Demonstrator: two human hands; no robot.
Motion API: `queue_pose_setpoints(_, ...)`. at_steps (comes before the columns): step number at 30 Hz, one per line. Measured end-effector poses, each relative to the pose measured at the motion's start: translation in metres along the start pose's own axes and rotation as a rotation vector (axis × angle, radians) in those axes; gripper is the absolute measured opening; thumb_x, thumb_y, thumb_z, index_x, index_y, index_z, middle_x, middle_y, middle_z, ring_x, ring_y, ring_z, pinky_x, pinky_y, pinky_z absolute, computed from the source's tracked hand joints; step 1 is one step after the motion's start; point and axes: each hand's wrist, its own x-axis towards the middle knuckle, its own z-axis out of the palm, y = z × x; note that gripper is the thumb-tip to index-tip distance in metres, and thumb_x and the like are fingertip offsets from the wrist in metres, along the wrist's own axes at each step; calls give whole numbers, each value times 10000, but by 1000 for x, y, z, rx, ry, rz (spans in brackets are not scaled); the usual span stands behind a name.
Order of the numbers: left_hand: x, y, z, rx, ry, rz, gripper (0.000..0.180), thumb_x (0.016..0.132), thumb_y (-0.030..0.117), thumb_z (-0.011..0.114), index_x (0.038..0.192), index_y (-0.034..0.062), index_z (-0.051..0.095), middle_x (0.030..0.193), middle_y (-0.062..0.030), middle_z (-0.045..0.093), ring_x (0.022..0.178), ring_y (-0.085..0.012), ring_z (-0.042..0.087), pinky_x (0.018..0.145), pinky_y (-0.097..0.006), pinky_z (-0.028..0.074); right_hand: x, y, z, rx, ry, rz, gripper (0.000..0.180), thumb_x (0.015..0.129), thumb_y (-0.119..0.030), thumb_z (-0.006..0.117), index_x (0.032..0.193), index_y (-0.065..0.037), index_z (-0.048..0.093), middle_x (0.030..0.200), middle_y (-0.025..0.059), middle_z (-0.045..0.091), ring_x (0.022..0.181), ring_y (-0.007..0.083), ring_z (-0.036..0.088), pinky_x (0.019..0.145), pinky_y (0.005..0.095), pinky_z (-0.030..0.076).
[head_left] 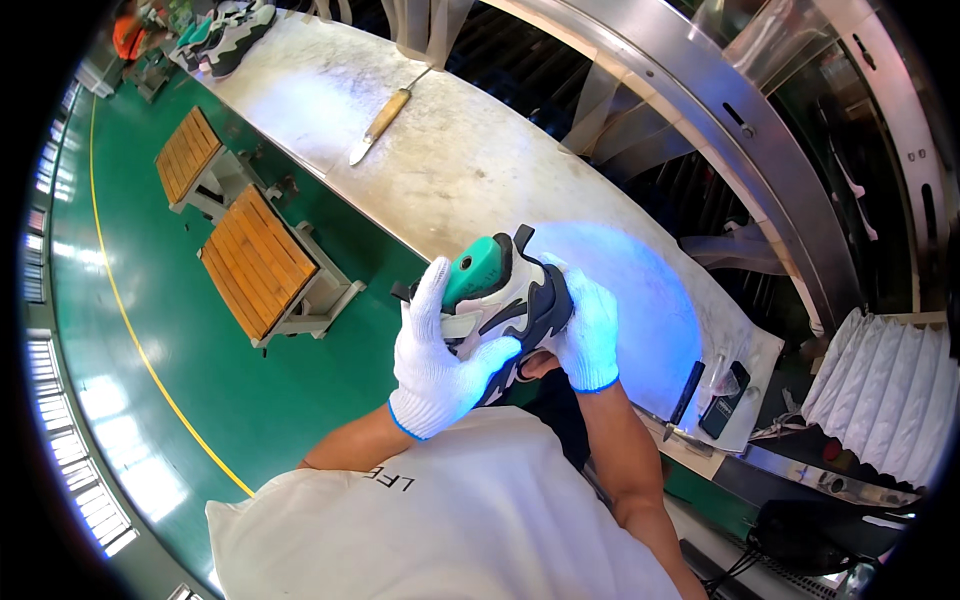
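Head view: two-handed handling of a sneaker (540, 300) at the near edge of a workbench (480, 150). The shoe is raised in front of the wearer's white T-shirt (450, 500), tilted, with a green shoe last (475, 268) seated in its collar. The step in hand is judged to be holding and orienting the shoe, perhaps for inspection; no tool is in either hand. A next move would probably call for turning the shoe between both palms, or for one hand to bear it alone while the other is freed.

Pose: the gloved left hand (435, 365) holds the near-left side of the shoe, fingers extended upward beside the last and thumb laid across the upper, a fairly wide span. The gloved right hand (590, 325) is curved around the opposite side; its thumb cannot be made out. The left forearm enters obliquely from the lower left, the right more steeply from the lower right. A wooden-handled knife (385, 122) lies on the bench, well apart from both hands.
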Motion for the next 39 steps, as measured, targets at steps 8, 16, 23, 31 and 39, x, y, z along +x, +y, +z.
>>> queue_pose_setpoints(8, -2, 9, 4, 5, -62, -90, 1033, 901, 195, 969, 1711, 12, 355, 1550, -216, 616, 1362, -295, 681, 1137, -425, 566, 6, 1, -16, -130, -48, -57, 389, 1148, -144, 537, 1347, 104, 761, 1196, 164, 815, 1027, 201, 768, 914, 342, 633)
queue_pose_setpoints(16, 3, 3, 8, -11, -136, -61, 1054, 926, 205, 941, 1733, 24, 287, 1593, -247, 572, 1423, -324, 638, 1190, -446, 529, -4, -6, -23, -68, 63, -99, 415, 1137, -177, 577, 1362, 130, 741, 1267, 175, 795, 1007, 200, 767, 919, 323, 622)
queue_pose_setpoints(23, 104, 6, 65, -763, -740, -2, 1256, 867, 130, 864, 1816, 30, 47, 1614, -223, 510, 1415, -301, 558, 1276, -426, 361, -85, -74, -42, -251, 153, -515, 991, 907, -545, 888, 1573, 121, 576, 1523, 195, 647, 1372, 298, 647, 1201, 457, 506)
queue_pose_setpoints(31, 44, 15, 75, -382, -976, 297, 1208, 928, 590, 855, 1806, 28, 244, 1876, -282, 165, 1754, -419, 139, 1393, -483, 206, -131, -17, -48, -527, 478, -619, 1070, 692, -491, 1080, 1513, 33, 636, 1432, 181, 664, 1253, 332, 713, 1075, 458, 603)
queue_pose_setpoints(39, 3, 7, 37, -246, -624, 195, 1065, 926, 149, 937, 1779, 22, 310, 1638, -238, 599, 1454, -330, 654, 1201, -456, 548, -132, 6, -17, -836, 394, -767, 1093, 693, -409, 1097, 1562, 15, 586, 1530, 185, 594, 1312, 328, 681, 1075, 437, 612)
